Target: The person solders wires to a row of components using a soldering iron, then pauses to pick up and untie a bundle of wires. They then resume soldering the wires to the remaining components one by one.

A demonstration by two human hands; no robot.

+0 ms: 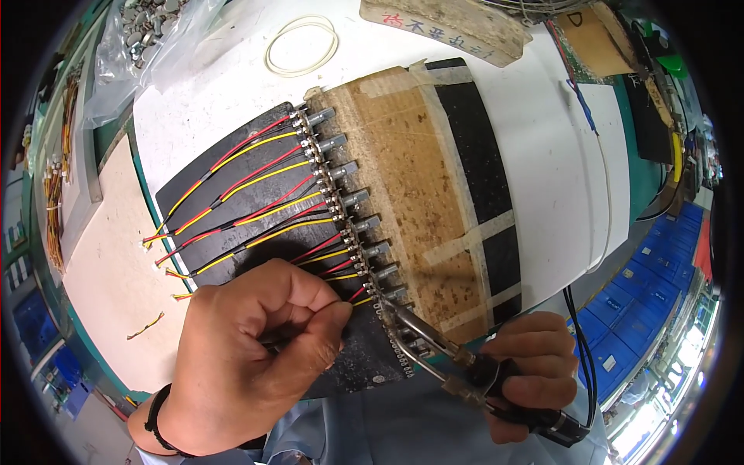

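A row of small metal-shafted components, which look like potentiometers, stands along the edge of a worn brown board. Red, yellow and black wires run from their terminals leftward over a black sheet. My left hand is closed, thumb and forefinger pinching a wire lead by the row's near end; the pinched part is mostly hidden. In my right hand is a soldering iron with a thin curved feed tube beside it. Its tip meets the row just right of my left fingertips.
A cream-coloured loop of cord and a marked wooden block lie at the back. A plastic bag of small metal parts sits back left. One short wire piece lies at left. Blue bins stand at right. Black cables trail from the iron.
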